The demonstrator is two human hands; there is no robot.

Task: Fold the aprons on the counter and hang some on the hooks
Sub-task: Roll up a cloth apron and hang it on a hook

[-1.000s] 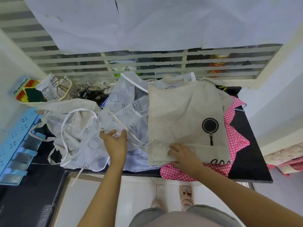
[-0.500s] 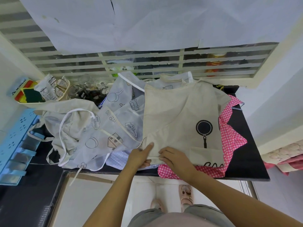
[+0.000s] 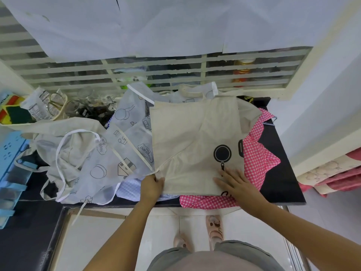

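Observation:
A beige apron (image 3: 187, 137) with a black frying-pan print lies folded over on the black counter (image 3: 281, 173). My left hand (image 3: 151, 187) pinches its near left corner where a tie strap comes off. Flat on its near right part, just below the pan print, rests my right hand (image 3: 234, 182) with fingers spread. Under it lies a pink checked apron (image 3: 257, 159). To the left sits a pile with a white printed apron (image 3: 117, 153), a blue checked one (image 3: 132, 189) and another beige apron (image 3: 58, 132).
A slatted window grille (image 3: 156, 75) with paper over it runs behind the counter. Glass jars (image 3: 88, 108), a packet and sponges (image 3: 11, 112) crowd the back left. A blue rack (image 3: 9, 173) stands at far left. The counter's front edge drops to a tiled floor.
My left hand left the white printed apron and came right to the beige apron's near corner. My right hand slid right along the near edge. The beige apron's left part got folded over.

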